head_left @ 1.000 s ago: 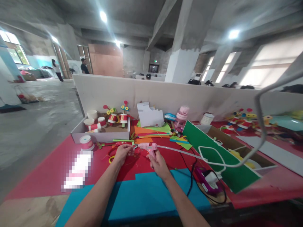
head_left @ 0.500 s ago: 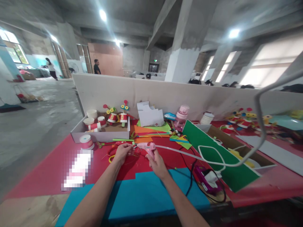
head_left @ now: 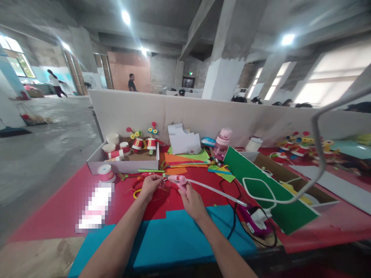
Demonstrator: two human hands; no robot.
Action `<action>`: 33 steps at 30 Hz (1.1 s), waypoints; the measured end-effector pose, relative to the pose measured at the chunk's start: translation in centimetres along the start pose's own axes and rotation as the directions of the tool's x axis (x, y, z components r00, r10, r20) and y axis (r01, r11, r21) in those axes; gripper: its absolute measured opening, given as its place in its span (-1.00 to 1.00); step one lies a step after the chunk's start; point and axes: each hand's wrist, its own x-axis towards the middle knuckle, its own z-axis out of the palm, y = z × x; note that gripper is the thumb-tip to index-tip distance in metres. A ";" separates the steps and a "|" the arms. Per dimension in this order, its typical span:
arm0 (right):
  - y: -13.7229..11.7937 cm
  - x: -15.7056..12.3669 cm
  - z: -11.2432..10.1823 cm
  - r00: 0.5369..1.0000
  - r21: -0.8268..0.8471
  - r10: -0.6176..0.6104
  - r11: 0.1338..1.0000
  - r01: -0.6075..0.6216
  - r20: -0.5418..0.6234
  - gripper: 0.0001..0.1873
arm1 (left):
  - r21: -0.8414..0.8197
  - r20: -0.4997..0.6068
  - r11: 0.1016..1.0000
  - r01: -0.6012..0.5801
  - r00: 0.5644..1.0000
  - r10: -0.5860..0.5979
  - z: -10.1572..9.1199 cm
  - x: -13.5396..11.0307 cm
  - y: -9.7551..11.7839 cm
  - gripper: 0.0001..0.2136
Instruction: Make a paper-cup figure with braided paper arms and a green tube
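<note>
The right hand (head_left: 193,200) grips the pink glue gun (head_left: 176,179) by its handle, presumably for aiming beside the left hand (head_left: 152,186), fingertips pinched, any held piece indistinct; glue stick (head_left: 214,190) trails rightward; purple power strip (head_left: 256,228) beyond, probably for cord reach.

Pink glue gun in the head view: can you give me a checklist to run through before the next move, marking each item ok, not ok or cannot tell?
1. Pink glue gun gripped by its handle in the right hand: ok.
2. Nozzle pointed away from the left hand: not ok, it points toward those fingertips, very close.
3. Glue stick in the gun's rear: ok, a long rod extends behind it.
4. Stick's far end off the purple power strip: cannot tell, they meet or overlap in view.
5. What the left fingertips pinch, if anything: cannot tell, too small.
6. Nozzle hot: cannot tell.
</note>
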 end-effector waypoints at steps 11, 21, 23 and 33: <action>4.8 2.1 -1.0 0.944 0.645 0.310 0.699 -0.308 0.115 -0.61 | -0.146 0.011 0.975 0.165 0.986 -0.165 0.0 -0.2 0.5 -0.67; 9.8 4.8 -2.5 0.914 -0.361 0.407 0.852 -0.380 -0.001 -0.66 | -0.123 0.036 0.981 0.147 0.989 -0.143 -0.3 0.0 0.3 -0.65; 9.2 4.7 -2.5 0.920 -0.359 0.374 0.847 -0.392 -0.122 -0.67 | -0.124 0.039 0.981 0.149 0.989 -0.145 -0.3 -0.1 0.4 -0.65; -0.3 6.7 6.5 0.964 0.868 0.108 0.419 -0.265 0.242 -0.56 | -0.145 0.047 0.981 0.130 0.991 -0.124 0.1 -0.5 0.8 -0.65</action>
